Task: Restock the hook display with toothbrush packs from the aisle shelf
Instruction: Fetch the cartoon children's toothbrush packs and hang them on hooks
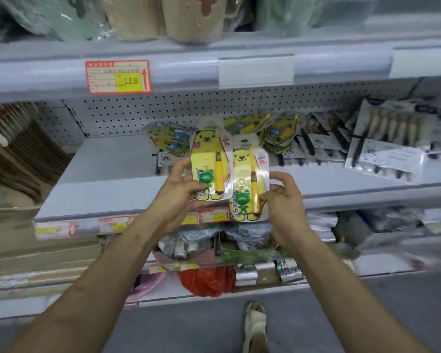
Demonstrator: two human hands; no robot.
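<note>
I hold two yellow bear-shaped toothbrush packs in front of the middle shelf. My left hand (181, 189) pinches the lower edge of the left pack (210, 154), which carries a green frog charm and a yellow brush. My right hand (285, 197) grips the right pack (250, 174) by its right side, a little lower. Both packs stand upright, side by side, their edges touching. More yellow packs (278, 133) lie in a loose pile on the shelf behind, against the pegboard (189, 108).
Dark-handled toothbrush multipacks (392, 138) lie on the shelf (107, 174) at the right. Brown paper goods (18, 154) fill the left. Cups (189, 16) stand on the upper shelf. Boxes and a red bag (206, 281) crowd the lower shelves. A sandalled foot (255, 324) stands on the floor.
</note>
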